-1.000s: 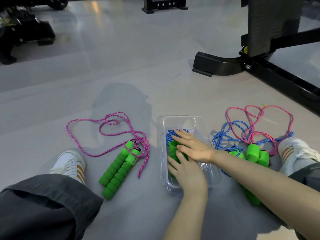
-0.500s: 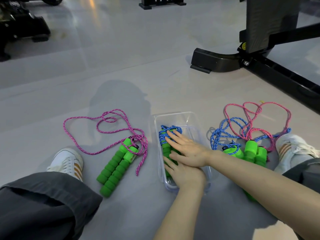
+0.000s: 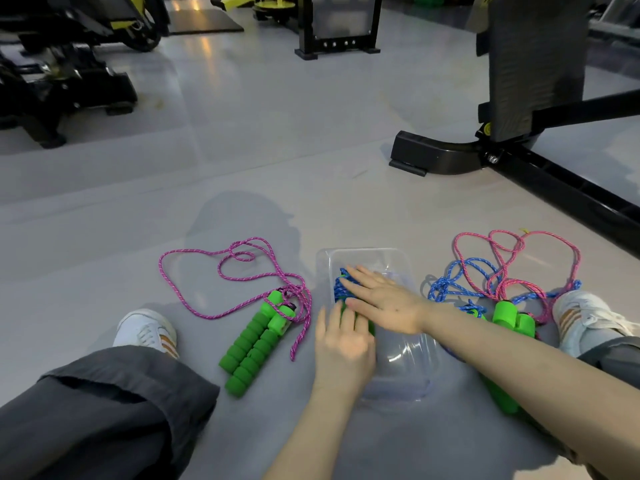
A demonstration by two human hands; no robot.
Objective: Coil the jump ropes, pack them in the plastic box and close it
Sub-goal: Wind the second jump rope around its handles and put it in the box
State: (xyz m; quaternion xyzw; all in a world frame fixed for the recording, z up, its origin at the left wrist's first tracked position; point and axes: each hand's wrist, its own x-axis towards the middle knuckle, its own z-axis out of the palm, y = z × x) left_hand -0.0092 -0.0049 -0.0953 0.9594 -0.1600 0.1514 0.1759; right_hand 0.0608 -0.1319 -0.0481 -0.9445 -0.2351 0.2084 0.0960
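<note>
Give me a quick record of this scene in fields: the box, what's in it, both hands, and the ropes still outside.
box: clear plastic box on the grey floor, no lid on it
contents: blue rope with green foam handles, pressed down inside
left hand: flat, fingers extended, on the handles in the box
right hand: flat, palm down over the blue rope
outside, left of box: pink rope with green foam handles, uncoiled
outside, right of box: loose blue and pink ropes, tangled together, with green handles
</note>
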